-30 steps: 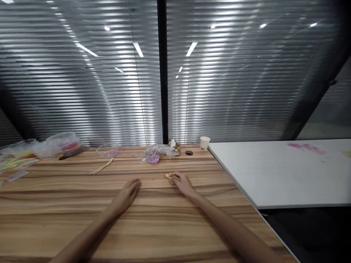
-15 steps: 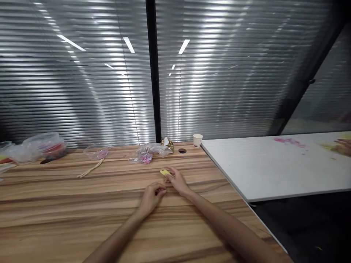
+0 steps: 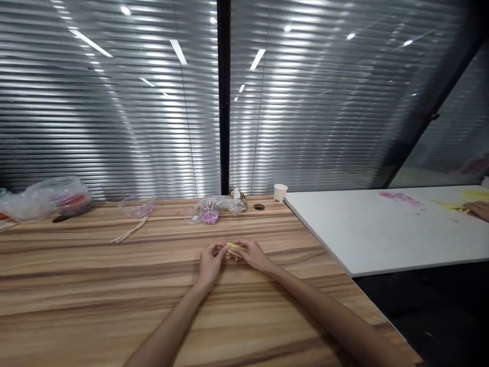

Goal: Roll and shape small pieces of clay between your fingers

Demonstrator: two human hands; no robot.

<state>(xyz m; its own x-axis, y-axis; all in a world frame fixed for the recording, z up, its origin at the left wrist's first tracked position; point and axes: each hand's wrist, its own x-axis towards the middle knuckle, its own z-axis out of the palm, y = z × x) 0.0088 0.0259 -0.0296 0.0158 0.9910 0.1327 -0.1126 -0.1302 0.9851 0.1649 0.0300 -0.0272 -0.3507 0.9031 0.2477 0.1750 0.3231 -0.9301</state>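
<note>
A small, flat yellow piece, perhaps paper or foam, is held just above the wooden table. My right hand grips it from the right, thumb on top and fingers behind. At its left end my left hand is closed, with thumb and fingertips pinched against the piece's edge. Fingers cover part of the yellow piece, so its full shape is hidden.
Along the back lie a clear bowl, beige cords, a bag with pink beads and a paper cup. Bagged containers sit at left. On the white table, another person's hand is near yellow material.
My left hand has come up to the yellow piece and now pinches its left end. My right hand has turned the piece and lowered it slightly. The camera view has shifted a little.
</note>
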